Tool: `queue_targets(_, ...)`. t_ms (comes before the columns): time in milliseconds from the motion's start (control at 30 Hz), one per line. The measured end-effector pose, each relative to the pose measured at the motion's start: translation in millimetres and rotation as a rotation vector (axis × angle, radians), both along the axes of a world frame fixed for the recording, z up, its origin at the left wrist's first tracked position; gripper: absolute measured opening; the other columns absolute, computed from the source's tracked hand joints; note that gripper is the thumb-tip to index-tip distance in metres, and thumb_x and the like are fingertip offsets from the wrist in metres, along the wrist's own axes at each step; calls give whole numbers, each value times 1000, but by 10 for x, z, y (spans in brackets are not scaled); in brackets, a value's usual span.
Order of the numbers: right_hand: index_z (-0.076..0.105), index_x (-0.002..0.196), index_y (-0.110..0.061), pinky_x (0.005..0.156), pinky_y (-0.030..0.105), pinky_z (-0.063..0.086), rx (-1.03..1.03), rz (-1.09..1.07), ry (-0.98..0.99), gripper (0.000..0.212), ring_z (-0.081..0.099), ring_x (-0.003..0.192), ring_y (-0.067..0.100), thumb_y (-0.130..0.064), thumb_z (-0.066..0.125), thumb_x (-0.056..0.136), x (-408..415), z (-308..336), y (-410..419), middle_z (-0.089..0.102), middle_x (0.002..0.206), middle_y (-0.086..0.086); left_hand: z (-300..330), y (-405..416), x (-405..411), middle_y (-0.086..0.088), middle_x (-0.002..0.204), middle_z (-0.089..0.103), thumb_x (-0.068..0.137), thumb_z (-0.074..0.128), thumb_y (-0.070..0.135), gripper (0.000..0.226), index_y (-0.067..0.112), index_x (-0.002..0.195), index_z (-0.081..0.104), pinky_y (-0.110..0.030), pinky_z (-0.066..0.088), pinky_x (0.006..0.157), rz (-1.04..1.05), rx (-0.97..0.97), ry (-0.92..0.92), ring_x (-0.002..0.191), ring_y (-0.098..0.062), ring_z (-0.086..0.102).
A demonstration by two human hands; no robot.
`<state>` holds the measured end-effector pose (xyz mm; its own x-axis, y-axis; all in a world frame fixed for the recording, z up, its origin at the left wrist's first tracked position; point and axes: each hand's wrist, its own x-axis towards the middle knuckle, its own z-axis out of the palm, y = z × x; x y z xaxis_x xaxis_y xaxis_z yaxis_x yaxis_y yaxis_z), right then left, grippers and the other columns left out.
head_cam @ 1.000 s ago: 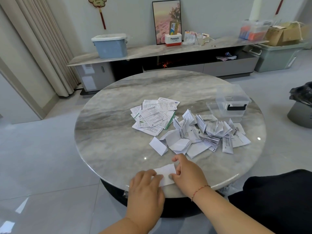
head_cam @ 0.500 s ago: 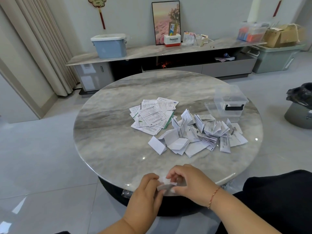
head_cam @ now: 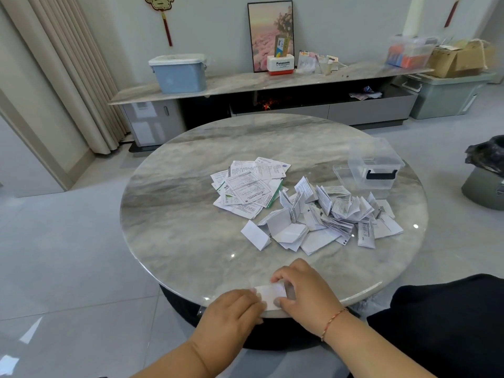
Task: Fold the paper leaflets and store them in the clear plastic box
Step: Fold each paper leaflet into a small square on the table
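Note:
A small white folded leaflet (head_cam: pixel 271 294) lies at the near edge of the round marble table (head_cam: pixel 177 227). My left hand (head_cam: pixel 234 313) grips its left end, and my right hand (head_cam: pixel 302 287) pinches its right end with thumb and fingers. A stack of flat, unfolded leaflets (head_cam: pixel 248 185) sits mid-table. To its right spreads a heap of folded leaflets (head_cam: pixel 321 222). The clear plastic box (head_cam: pixel 375 166) stands at the table's far right, with its lid (head_cam: pixel 341 171) lying beside it.
A long marble sideboard (head_cam: pixel 245 83) behind the table carries a blue bin (head_cam: pixel 178 73), a framed picture and small items. A bin with a black bag (head_cam: pixel 485 173) stands on the floor at right. My dark-clothed knee (head_cam: pixel 441 317) is at lower right.
The leaflet was lifted and folded between both hands, then laid back flat on the table edge, narrower than a second ago. Both hands moved slightly nearer the edge.

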<state>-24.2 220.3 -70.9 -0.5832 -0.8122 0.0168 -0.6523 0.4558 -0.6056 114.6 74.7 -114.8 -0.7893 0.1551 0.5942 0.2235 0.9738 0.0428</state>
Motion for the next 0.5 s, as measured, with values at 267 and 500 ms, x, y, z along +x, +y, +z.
queue_targets(267, 68, 69, -29, 73, 22, 37, -217, 158, 164, 10, 43, 79, 0, -32, 59, 67, 83, 70, 55, 56, 79, -18, 237, 105, -74, 7, 75, 61, 95, 48, 28, 19, 21, 85, 63, -20, 44, 65, 115, 242, -23, 70, -8, 53)
queue_targets(500, 65, 56, -20, 63, 14, 36, -353, -17, 194, 15, 45, 70, 4, -25, 52, 63, -175, 327, 28, 59, 65, -11, 725, 83, -280, 16, 64, 55, 83, 62, 17, 13, 20, 71, 63, -2, 35, 61, 367, 625, -115, 69, 4, 51)
